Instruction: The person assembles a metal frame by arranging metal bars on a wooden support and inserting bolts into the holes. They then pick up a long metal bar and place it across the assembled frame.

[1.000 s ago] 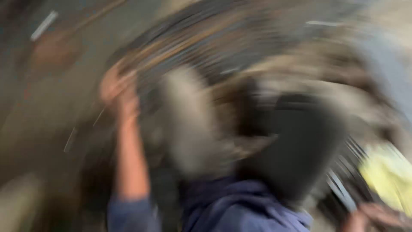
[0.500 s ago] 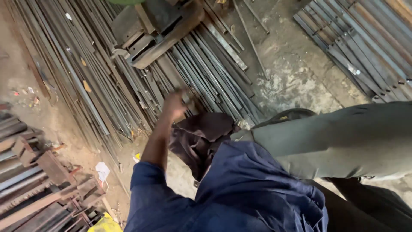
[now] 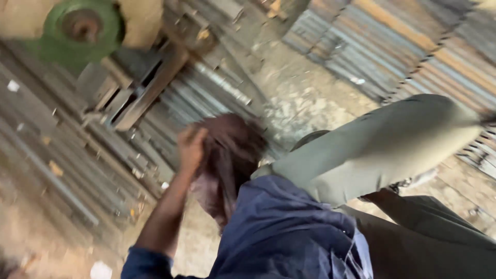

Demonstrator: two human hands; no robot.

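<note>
We look down on our left hand [image 3: 191,147], raised in front of us with the fingers curled over the top edge of a dark brown cloth [image 3: 232,155]. The hand is clenched on that cloth, which hangs from it in loose folds and drops toward our chest, touching the dark blue shirt [image 3: 289,232] at its lower end. The picture is blurred, so we cannot make out the single fingers. Our bare forearm rises from a blue sleeve [image 3: 147,261] at the lower left. Our right hand is out of sight — hidden or beyond the frame, we cannot tell which.

To the right, our bent leg in olive-grey trousers [image 3: 377,150] crosses the view, the knee pointing toward the upper right.

Below all this lies a dusty concrete floor [image 3: 305,103] with bundles of long steel bars [image 3: 67,155] laid side by side on it; one wide spread runs along the left, and a second stack [image 3: 392,57], rustier in places, fills the upper right. Just above and to the left of the hand, several short flat steel pieces [image 3: 139,98] lie across the bars at an angle. At the top left stands a green round machine part with a rusty hub [image 3: 82,26], close beside those pieces.

No box, bin or other container shows here — the cloth is held in the air, well above the bars.
</note>
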